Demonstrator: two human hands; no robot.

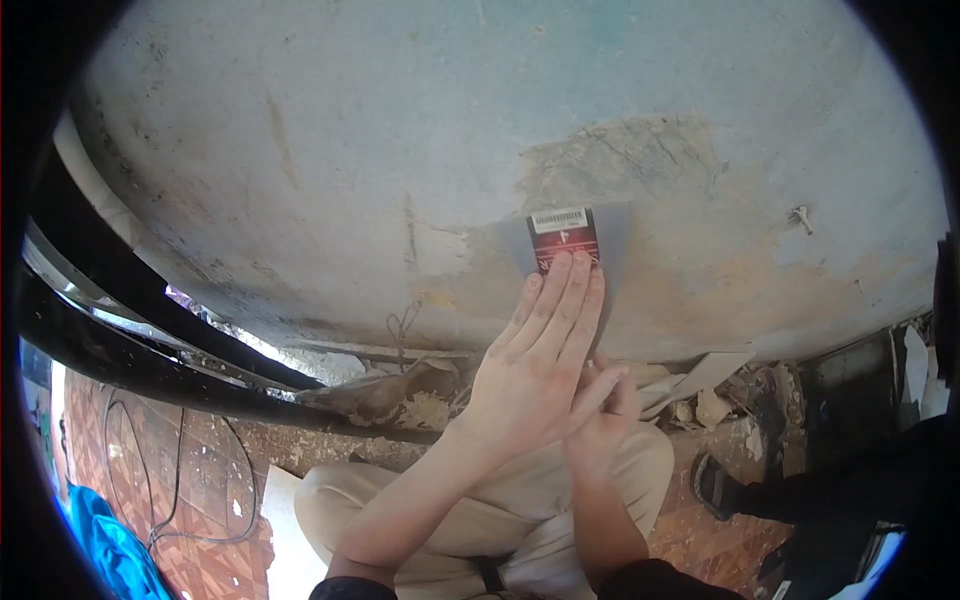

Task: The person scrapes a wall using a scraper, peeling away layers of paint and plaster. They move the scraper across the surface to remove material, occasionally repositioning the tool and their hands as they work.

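A wide putty knife (612, 243) with a grey blade and a red-and-black label with a barcode lies against the worn, pale blue-grey wall (400, 130). My left hand (535, 375) rests flat on the blade, its fingers stretched out together and pointing up over the label. Below and partly behind it, my right hand (605, 408) is curled at the handle end of the knife; the handle itself is hidden. Just above the blade is a rough, bare grey patch (630, 160) in the wall's coating, with a yellowish stained area to its lower right.
Broken coating and debris (715, 405) lie along the wall's foot. Dark curved pipes (150, 350) run at left. Cables (180, 480) and a blue cloth (115, 545) are on the patterned floor. Another person's shoe (712, 487) and dark trouser leg show at right. A small fixture (801, 218) sticks out of the wall.
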